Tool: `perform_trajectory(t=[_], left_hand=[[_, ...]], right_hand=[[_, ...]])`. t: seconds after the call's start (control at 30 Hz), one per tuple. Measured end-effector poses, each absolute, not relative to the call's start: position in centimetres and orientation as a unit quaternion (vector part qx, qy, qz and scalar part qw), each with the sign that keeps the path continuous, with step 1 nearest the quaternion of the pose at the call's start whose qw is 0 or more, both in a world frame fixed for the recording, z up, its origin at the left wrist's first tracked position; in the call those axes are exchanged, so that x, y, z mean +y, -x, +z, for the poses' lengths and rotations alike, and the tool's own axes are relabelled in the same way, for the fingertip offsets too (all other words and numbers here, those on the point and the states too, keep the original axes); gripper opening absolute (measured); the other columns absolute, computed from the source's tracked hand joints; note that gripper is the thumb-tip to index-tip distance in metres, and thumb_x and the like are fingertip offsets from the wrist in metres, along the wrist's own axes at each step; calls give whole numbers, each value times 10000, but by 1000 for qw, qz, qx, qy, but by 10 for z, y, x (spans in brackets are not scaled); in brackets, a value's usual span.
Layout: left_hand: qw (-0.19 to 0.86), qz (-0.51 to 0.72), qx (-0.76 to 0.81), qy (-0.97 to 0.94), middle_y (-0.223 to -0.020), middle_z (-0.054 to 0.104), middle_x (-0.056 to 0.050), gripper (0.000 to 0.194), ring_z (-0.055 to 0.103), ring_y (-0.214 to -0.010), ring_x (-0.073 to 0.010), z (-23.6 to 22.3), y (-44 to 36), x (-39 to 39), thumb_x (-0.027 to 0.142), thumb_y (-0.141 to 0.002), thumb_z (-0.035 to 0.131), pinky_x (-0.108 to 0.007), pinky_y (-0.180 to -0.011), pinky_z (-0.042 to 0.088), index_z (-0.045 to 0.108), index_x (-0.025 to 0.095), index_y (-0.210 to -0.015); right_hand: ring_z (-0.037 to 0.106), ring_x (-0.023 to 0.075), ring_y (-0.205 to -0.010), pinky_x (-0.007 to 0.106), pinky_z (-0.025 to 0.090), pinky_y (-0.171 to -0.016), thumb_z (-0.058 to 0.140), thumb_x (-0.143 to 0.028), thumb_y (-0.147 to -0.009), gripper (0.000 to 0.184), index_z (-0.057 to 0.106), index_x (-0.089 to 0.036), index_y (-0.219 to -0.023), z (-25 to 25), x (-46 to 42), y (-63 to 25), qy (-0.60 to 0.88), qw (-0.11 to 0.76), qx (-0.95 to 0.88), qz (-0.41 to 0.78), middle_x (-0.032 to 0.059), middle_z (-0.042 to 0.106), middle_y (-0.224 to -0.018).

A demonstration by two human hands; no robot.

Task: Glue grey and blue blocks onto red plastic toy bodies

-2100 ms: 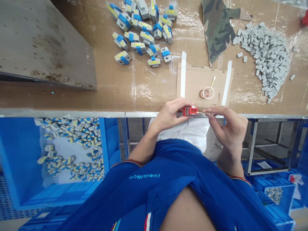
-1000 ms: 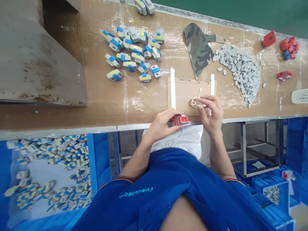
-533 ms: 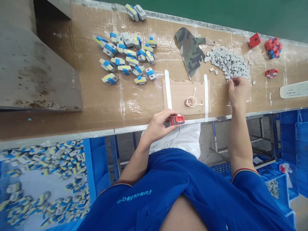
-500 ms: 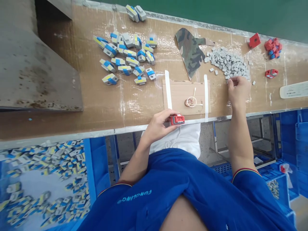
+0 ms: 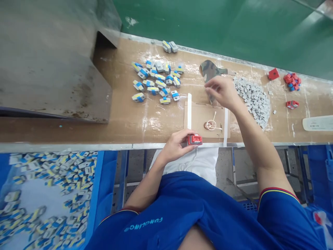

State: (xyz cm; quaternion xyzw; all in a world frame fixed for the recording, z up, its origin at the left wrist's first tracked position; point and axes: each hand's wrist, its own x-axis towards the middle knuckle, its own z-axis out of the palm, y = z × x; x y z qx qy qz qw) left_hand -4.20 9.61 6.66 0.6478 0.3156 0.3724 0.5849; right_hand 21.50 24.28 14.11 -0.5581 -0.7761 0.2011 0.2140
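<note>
My left hand [image 5: 177, 147] is closed around a small red and grey toy vehicle [image 5: 195, 139] at the table's front edge. The vehicle's hollow side faces up. Over a camouflage-patterned piece of cloth [image 5: 209, 69] hovers my right hand [image 5: 221, 91], thumb and fingertips brought close together. Whether something small sits between those fingertips is too fine to tell. A heap of small grey pieces [image 5: 252, 100] lies right of that hand. Below it, a cardboard sheet [image 5: 196, 116] is taped down with white strips, bearing a rubber band [image 5: 211, 125] and cotton-swab-like sticks.
Several grey, blue and yellow toy parts [image 5: 160, 77] lie left on the table, near a metal chute [image 5: 90, 93]. To the right are a red block [image 5: 273, 74], a red and blue cluster [image 5: 292, 82], a red vehicle [image 5: 292, 104] and a pale strip [image 5: 318, 124]. A blue crate [image 5: 100, 184] stands lower left.
My right hand has gone left from the grey pieces to above the camouflage cloth. My left hand keeps hold of the red toy vehicle. The camera view has shifted, so the table appears lower.
</note>
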Motion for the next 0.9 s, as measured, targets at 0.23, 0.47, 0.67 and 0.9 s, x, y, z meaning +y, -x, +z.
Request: perform_trajectory(t=[0.23,0.47,0.67,0.9], left_hand=[[595,378,312,-637,-1154,753,-129,391,725,-998,-207,71,41,99,379,-889,795,-290,-802,589,705,165,-1203],[638,405,284,-590,-1097,697,-99,407,694,-981,-183,71,41,102,376,-849,849,-294,-850,578,722,171,-1176],[678,424,245,-548,-1068,699,-90,385,709,-999,-183,71,45,109,388,-843,863,-317,-923,593,755,189,-1154],[743,390,232,-492,-1098,781,-116,459,761,-950,-191,70,48,109,430,-860,845,-269,-806,625,744,180,-1231]], right_hand=[[660,252,-930,391,511,-875,804,-367,-868,324,707,-172,-1108,142,277,-111,443,15,-867,228,110,738,-1057],[645,233,-886,391,496,-869,783,-132,-807,309,751,-162,-1112,142,271,-116,504,46,-822,260,84,713,-971],[632,139,-843,324,543,-815,786,-434,-911,364,755,-246,-1221,186,209,-167,463,269,-698,476,1,713,-962],[722,217,-915,411,650,-820,759,-609,-894,463,727,-339,-1269,177,98,-176,505,424,-515,547,35,765,-1056]])
